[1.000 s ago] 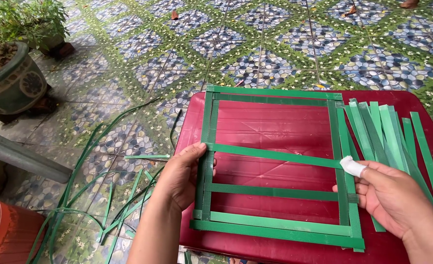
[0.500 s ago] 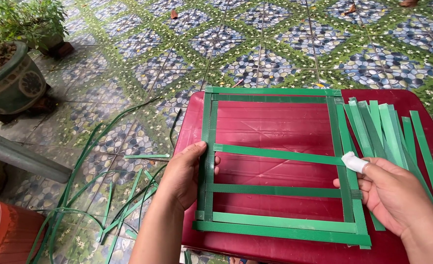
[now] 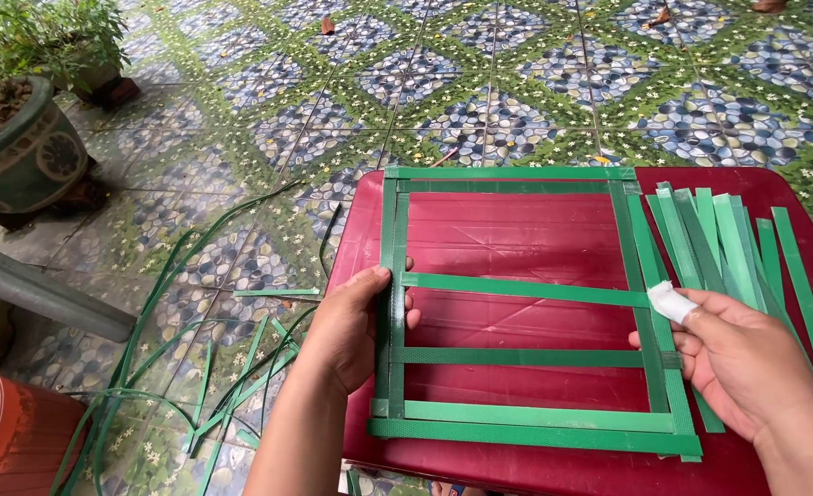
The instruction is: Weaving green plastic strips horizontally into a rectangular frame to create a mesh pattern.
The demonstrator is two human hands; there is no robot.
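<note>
A rectangular frame of green plastic strapping strips (image 3: 516,289) lies flat on a dark red table (image 3: 516,230). It has doubled side strips and several cross strips. My left hand (image 3: 351,326) grips the frame's left side strips, thumb over them. My right hand (image 3: 737,354) holds the frame's right side strips; its forefinger has a white bandage on the tip (image 3: 671,300).
A fan of loose green strips (image 3: 737,243) lies on the table's right part. More green strips and offcuts (image 3: 195,367) trail on the patterned tile floor at left. Potted plants (image 3: 21,138) and a terracotta pot (image 3: 2,432) stand at the far left.
The frame and both hands have stayed nearly still; my right hand has shifted slightly along the right side strips.
</note>
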